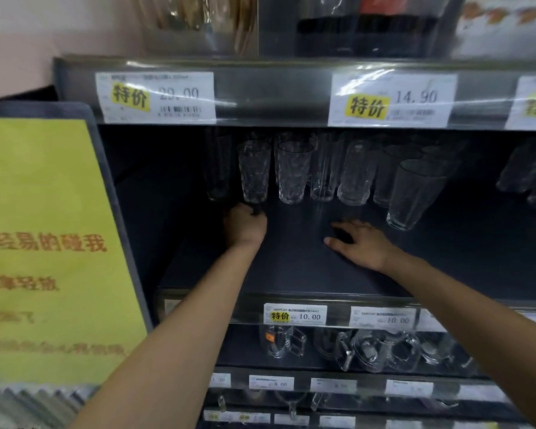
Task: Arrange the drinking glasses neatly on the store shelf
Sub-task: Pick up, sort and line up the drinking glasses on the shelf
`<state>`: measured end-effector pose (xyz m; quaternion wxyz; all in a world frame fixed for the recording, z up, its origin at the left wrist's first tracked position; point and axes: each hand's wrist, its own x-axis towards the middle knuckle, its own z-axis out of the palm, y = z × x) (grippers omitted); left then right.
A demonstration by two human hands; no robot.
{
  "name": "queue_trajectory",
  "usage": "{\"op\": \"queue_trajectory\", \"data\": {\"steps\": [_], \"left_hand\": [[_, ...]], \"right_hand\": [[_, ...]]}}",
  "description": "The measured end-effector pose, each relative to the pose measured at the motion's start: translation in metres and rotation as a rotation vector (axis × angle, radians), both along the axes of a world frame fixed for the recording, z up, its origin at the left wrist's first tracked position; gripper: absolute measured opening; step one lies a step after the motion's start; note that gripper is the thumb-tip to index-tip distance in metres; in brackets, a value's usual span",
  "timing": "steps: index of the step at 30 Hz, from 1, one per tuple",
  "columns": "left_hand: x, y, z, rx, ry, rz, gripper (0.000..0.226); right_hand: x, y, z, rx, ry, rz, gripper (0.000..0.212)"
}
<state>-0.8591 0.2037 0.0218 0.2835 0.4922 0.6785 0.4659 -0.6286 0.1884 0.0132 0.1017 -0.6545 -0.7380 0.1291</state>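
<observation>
Several clear drinking glasses stand in a row at the back of the dark shelf (291, 267). My left hand (245, 226) grips the base of a textured glass (254, 171) at the left end of the row. Beside it stands a similar textured glass (294, 171), then smooth tall glasses (355, 174). A plain tapered glass (413, 193) stands further forward on the right, apart from the row. My right hand (359, 243) rests flat on the shelf surface with fingers spread, left of that tapered glass and holding nothing.
The upper shelf edge (276, 94) with price labels overhangs the glasses. A yellow sign (44, 243) on a dark side panel stands at the left. More glasses (529, 174) sit far right. Glass mugs (369, 348) fill the shelf below.
</observation>
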Motion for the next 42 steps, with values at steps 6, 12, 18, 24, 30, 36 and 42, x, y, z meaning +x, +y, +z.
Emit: {"op": "queue_trajectory", "data": {"steps": [6,12,18,24,30,36,42], "left_hand": [[0.001,-0.054,0.004,-0.037,-0.195,-0.188,0.006],[0.034,-0.106,0.023,0.102,-0.258,-0.443,0.013],[0.108,-0.15,0.042,0.203,-0.335,-0.703,0.011],[0.225,-0.194,0.041,0.17,-0.381,-0.957,0.013],[0.355,-0.246,0.028,0.078,-0.395,-1.128,0.015],[0.476,-0.293,0.02,0.009,-0.408,-1.132,0.015],[0.563,-0.306,0.024,0.028,-0.4,-1.056,0.016]], "right_hand": [[0.011,-0.051,0.022,0.0,0.463,-0.065,0.04],[0.043,-0.145,0.032,0.215,0.879,-0.194,0.017],[0.103,-0.243,0.019,0.337,0.976,-0.388,0.028],[0.182,-0.341,0.01,0.524,0.996,-0.658,0.026],[0.277,-0.42,0.0,0.609,1.02,-0.836,0.024],[0.392,-0.467,-0.001,0.64,1.019,-0.872,0.031],[0.496,-0.465,0.006,0.589,1.015,-0.786,0.031]]}}
